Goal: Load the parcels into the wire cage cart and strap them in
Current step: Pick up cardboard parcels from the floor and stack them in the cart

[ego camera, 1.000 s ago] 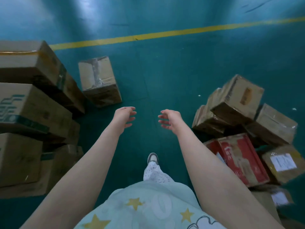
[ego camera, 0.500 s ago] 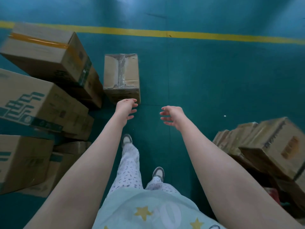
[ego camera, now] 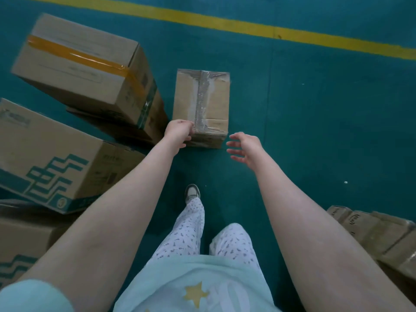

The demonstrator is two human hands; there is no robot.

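A small brown cardboard parcel [ego camera: 211,102] with clear tape along its top stands alone on the green floor, straight ahead of me. My left hand [ego camera: 177,131] is at its near left corner, fingers curled over the edge and onto the left side. Just off the parcel's near right corner hovers my right hand [ego camera: 244,148], fingers spread and apart from the cardboard. No wire cage cart or strap is in view.
Large cartons are stacked on the left: one with orange tape [ego camera: 85,70] and one with a teal printed logo [ego camera: 56,163]. More brown boxes [ego camera: 378,230] lie at the lower right. A yellow floor line [ego camera: 247,27] crosses beyond the parcel. My foot [ego camera: 192,192] is below it.
I have stepped forward and turned left, bringing the small parcel closer. My left hand went from just short of the parcel onto its near left corner. My right hand spread and neared the right corner.
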